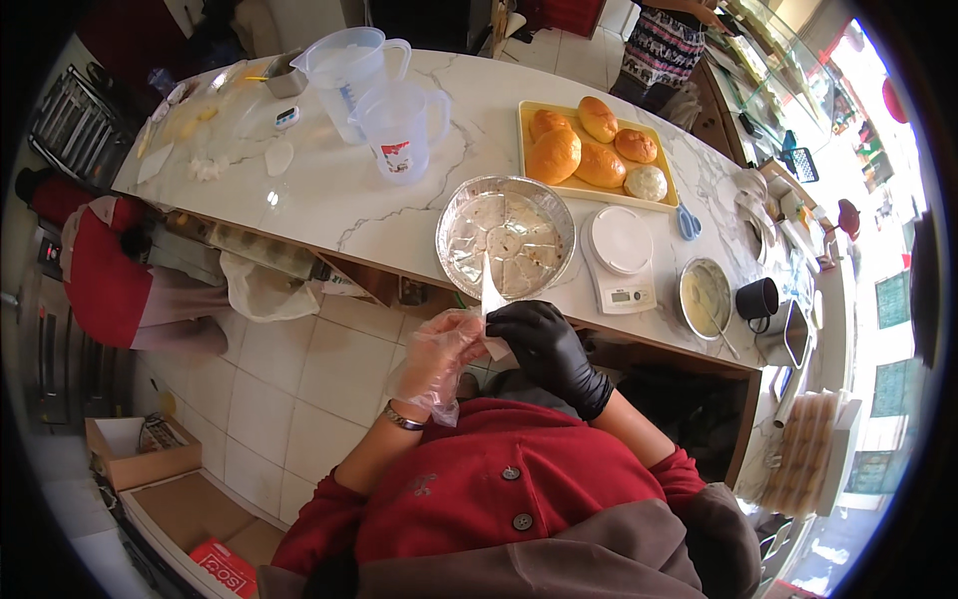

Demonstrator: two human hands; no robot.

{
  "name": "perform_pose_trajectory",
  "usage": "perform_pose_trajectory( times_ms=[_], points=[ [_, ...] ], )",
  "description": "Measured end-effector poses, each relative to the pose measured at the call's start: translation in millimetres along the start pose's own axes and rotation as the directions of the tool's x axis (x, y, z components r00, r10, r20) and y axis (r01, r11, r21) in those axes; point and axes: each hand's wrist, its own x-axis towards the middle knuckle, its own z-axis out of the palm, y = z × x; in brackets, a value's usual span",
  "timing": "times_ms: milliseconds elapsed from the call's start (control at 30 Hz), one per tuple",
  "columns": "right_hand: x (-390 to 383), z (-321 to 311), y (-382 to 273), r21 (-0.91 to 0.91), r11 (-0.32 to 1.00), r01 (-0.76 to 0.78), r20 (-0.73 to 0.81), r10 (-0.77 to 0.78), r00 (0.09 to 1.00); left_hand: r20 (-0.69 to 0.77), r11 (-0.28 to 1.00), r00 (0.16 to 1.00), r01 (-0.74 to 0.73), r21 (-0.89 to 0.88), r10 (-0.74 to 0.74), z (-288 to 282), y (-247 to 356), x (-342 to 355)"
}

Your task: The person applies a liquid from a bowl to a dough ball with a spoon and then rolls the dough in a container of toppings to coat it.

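Note:
My left hand (444,349), in a clear plastic glove, and my right hand (544,344), in a black glove, meet just off the counter's near edge. Between them is a thin white pointed piece (490,290), pinched by both hands. Its tip points away from me over the foil pan; whether it is paper or plastic I cannot tell. A round foil pan (506,232) lies right beyond my fingers, with crumbs and greasy marks on its ridged bottom. To its right stands a white kitchen scale (621,250).
A yellow tray (599,187) of several buns lies behind the scale. Two plastic measuring jugs (402,135) stand left of it. At right are blue scissors (689,222), a bowl of cream with a spoon (706,299) and a black mug (757,298). A person in red (105,270) bends at left.

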Motion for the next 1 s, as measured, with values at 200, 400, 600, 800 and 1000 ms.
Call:
perform_pose_trajectory(
  times_ms=[200,400,600,800,1000],
  points=[
    [5,-3,-9,0.086,0.996,-0.012,-0.004,0.013,1.0,-0.018,0.966,0.995,-0.094,0.24,0.101,3,6,-2],
    [11,8,-9,0.396,0.878,-0.27,-0.046,0.313,0.949,0.191,0.786,0.919,-0.394,0.477,0.345,7,3,1],
    [13,6,-2,0.576,0.677,-0.458,0.086,0.507,0.858,0.269,0.494,0.898,-0.419,0.762,0.348,17,21,-5],
    [25,-4,-12,0.324,0.939,-0.117,-0.145,0.172,0.974,0.185,0.849,0.94,-0.339,0.406,0.287,28,64,1],
    [28,-7,-21,0.399,0.915,-0.064,-0.122,0.122,0.985,0.251,0.866,0.932,-0.341,0.364,0.262,22,66,5]
  ],
)
